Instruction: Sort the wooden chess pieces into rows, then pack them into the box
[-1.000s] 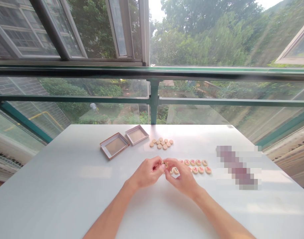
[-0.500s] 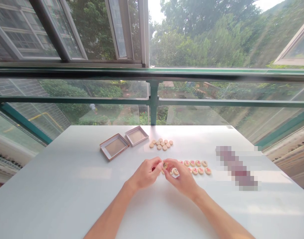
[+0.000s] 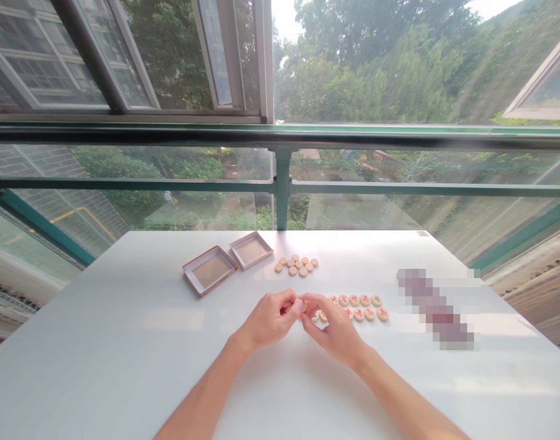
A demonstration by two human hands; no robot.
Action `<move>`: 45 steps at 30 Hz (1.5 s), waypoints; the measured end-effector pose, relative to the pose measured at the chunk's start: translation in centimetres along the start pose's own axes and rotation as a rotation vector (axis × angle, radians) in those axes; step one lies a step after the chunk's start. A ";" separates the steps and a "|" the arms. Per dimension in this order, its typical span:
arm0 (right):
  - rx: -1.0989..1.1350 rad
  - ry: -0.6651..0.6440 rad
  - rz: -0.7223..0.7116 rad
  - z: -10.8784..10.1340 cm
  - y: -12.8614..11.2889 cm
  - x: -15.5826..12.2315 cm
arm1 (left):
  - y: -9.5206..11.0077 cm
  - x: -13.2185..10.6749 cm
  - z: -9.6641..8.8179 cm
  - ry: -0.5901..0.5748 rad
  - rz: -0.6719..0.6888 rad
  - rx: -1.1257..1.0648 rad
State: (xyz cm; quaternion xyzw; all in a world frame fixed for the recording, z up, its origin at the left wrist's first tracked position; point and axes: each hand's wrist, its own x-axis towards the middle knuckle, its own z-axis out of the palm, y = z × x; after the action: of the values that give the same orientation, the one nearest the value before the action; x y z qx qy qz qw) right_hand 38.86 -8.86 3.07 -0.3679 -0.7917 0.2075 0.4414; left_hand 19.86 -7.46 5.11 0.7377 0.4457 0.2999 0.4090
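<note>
My left hand (image 3: 269, 319) and my right hand (image 3: 334, 327) meet over the white table (image 3: 124, 342), fingertips pinched together on one small round wooden game piece (image 3: 303, 305). Just right of them lie two rows of round pieces with red characters (image 3: 362, 307). Farther back sits a cluster of plain-faced round pieces (image 3: 296, 265).
Two shallow open box halves (image 3: 210, 268) (image 3: 251, 249) lie at the back left of the pieces. A blurred, pixelated strip (image 3: 438, 308) lies on the table's right side. A green railing and glass panels (image 3: 282, 186) stand right behind the table's far edge.
The piece between my fingertips has turned, so its marked face shows less. Both hands have stayed almost in place.
</note>
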 end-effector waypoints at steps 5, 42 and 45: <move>-0.001 -0.002 0.014 -0.1 0.0 0.1 | 0.2 -0.1 -0.3 -0.013 0.016 -0.003; -0.032 -0.048 0.012 -0.2 0.2 0.0 | -2.5 -1.5 -8.4 -0.118 -0.318 0.115; -0.026 -0.043 0.008 -0.3 0.1 0.0 | -2.9 -1.5 -8.2 -0.176 -0.335 0.079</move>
State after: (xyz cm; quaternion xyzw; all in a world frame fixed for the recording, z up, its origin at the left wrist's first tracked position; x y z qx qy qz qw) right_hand 39.20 -8.77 3.18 -0.3719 -0.8021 0.2069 0.4188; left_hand 11.46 -5.25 6.42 0.6920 0.5362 0.1441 0.4614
